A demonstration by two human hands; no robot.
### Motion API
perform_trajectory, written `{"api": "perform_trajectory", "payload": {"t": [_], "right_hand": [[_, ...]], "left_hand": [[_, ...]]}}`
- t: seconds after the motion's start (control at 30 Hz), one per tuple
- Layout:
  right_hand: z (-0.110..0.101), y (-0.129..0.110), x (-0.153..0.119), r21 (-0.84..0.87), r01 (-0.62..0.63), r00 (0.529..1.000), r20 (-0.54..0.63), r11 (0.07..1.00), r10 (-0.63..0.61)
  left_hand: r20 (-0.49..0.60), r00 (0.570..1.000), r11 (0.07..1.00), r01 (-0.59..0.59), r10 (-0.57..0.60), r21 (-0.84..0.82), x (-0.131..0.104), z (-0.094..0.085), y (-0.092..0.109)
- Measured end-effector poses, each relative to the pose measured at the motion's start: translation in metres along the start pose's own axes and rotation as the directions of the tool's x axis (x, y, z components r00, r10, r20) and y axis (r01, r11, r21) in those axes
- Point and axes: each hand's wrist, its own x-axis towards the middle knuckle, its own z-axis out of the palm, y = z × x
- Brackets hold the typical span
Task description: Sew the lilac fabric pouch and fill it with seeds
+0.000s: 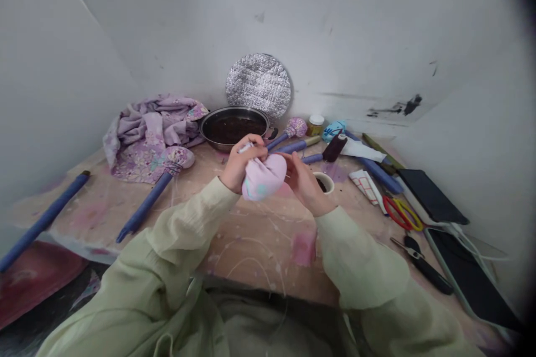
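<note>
My left hand [245, 163] is closed around the gathered neck of a pink cloth bundle [264, 178], a rounded, stuffed-looking pouch with pale green patches. My right hand [305, 183] curls against the bundle's right side, fingers bent and touching it; a thin light sliver shows by those fingers, too small to name. Behind the hands lie blue-wrapped sticks [293, 146], one ending in a floral cloth knob [296, 126]. A spool of dark thread [335, 148] leans near my right hand, and a small white cup [324, 183] with dark bits stands partly hidden behind it.
A dark-filled pan [234, 127] stands at the back before a round silver foil mat [258, 83]. Floral cloth [144, 139] is heaped left, near a cloth-tipped stick [146, 206]. Right are scissors [404, 213], pliers-like snips [425, 268] and two phones [433, 195]. Loose thread crosses the table [251, 240].
</note>
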Motion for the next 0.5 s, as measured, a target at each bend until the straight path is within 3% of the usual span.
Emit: {"api": "perform_trajectory", "payload": {"t": [0.1,0.2,0.3,0.37,0.43,0.5], "right_hand": [[-0.003,0.009,-0.014,-0.128,-0.006,1.0,-0.015,0.992,0.004],[-0.011,0.029,-0.031,-0.335,-0.039,0.999,-0.048,0.941,0.024],[-0.033,0.034,-0.05,-0.471,-0.063,0.997,-0.067,0.88,0.036],[-0.063,0.022,-0.062,-0.574,-0.084,0.992,-0.121,0.815,0.016],[-0.108,0.004,-0.071,-0.673,-0.146,0.965,-0.257,0.725,-0.044],[-0.162,-0.013,-0.079,-0.738,-0.277,0.882,-0.45,0.616,-0.143]], "left_hand": [[0.055,0.994,0.994,0.086,-0.09,0.07,-0.013,0.008,-0.019],[0.043,0.933,0.934,0.356,-0.356,0.008,-0.021,0.006,-0.045],[-0.058,0.92,0.918,0.39,-0.387,0.071,-0.021,-0.004,-0.059],[-0.09,0.926,0.918,0.376,-0.366,0.129,-0.018,-0.012,-0.058],[-0.1,0.943,0.93,0.33,-0.318,0.163,-0.015,-0.019,-0.054],[-0.104,0.943,0.923,0.33,-0.315,0.199,-0.014,-0.024,-0.052]]}}
